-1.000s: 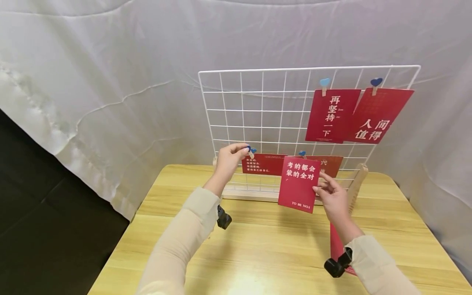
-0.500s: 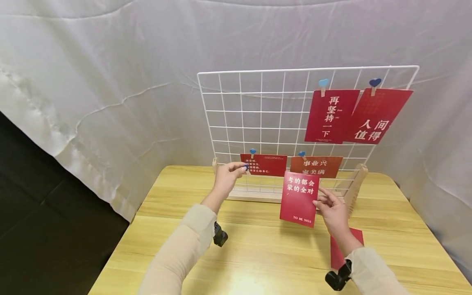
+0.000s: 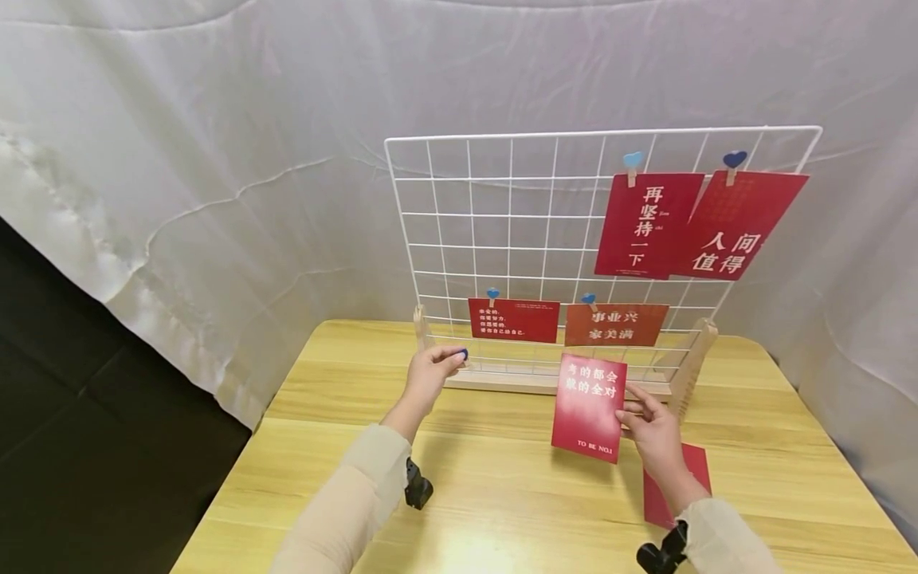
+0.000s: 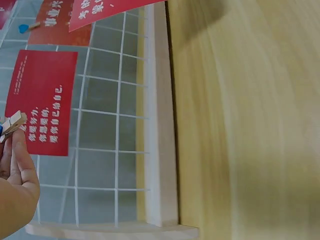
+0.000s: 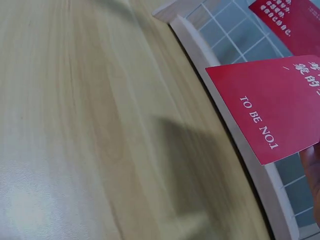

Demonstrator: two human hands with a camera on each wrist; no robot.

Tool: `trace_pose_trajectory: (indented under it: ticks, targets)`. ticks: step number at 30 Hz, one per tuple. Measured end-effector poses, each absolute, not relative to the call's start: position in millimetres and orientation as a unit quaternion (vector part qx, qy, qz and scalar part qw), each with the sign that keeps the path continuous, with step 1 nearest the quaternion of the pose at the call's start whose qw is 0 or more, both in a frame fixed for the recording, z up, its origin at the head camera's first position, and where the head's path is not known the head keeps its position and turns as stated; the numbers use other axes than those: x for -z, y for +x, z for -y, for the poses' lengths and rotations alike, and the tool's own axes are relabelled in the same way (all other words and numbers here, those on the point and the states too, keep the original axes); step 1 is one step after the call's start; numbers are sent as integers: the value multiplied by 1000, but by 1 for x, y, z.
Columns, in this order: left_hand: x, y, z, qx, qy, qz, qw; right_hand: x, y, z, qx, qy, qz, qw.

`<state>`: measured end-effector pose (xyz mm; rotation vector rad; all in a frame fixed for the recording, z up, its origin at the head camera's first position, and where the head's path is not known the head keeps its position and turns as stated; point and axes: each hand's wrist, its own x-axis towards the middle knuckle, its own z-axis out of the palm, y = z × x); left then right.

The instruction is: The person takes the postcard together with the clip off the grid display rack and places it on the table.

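Note:
My left hand point(image 3: 428, 381) pinches a small wooden clothespin point(image 4: 14, 123) with a dark blue heart, in front of the lower left of the white wire grid point(image 3: 502, 215). A red card point(image 3: 590, 410) with white characters and "TO BE NO.1" is held at its right edge by my right hand point(image 3: 651, 430). It hangs in the air before the grid's base, its shadow on the table in the right wrist view. Clipped low on the grid are a red card point(image 3: 513, 320) and an orange-red card point(image 3: 615, 324), each under a blue heart clothespin.
Two larger red cards point(image 3: 649, 226) hang at the grid's upper right from heart clothespins. Another red card point(image 3: 656, 498) lies on the wooden table point(image 3: 495, 510), partly beneath my right forearm. The grid stands in a wooden base point(image 3: 502, 381) with upright ends. A pale curtain point(image 3: 215, 159) hangs behind.
My left hand has moved down and slightly left from the lower left card, with the clothespin still pinched. My right hand has lowered the held card, uncovering the orange-red card behind it.

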<state>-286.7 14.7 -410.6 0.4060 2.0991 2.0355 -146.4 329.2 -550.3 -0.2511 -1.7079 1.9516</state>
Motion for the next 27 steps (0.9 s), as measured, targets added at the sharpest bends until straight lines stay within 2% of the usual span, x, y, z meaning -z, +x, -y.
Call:
trace_pose_trajectory:
  ticks: [2,6,11,16,27]
  targets:
    - [414,-285,-11,-689,133,-706,96,525,-136,-314,-716,-113,644,246]
    - [422,-283,-3,-696,119,-701,100,511,-126,-301,-680,-162,677,230]
    - [430,-280,6,-700,102,-699,108,551,-131,-318,-688,-165,674,211]
    - [437,-276,16,-686,91,-714,107,586,-137,-328,-650,-215,698,209]
    - [461,-267,38,-669,62,-733,104,581,-123,-322,-626,-261,713,178]
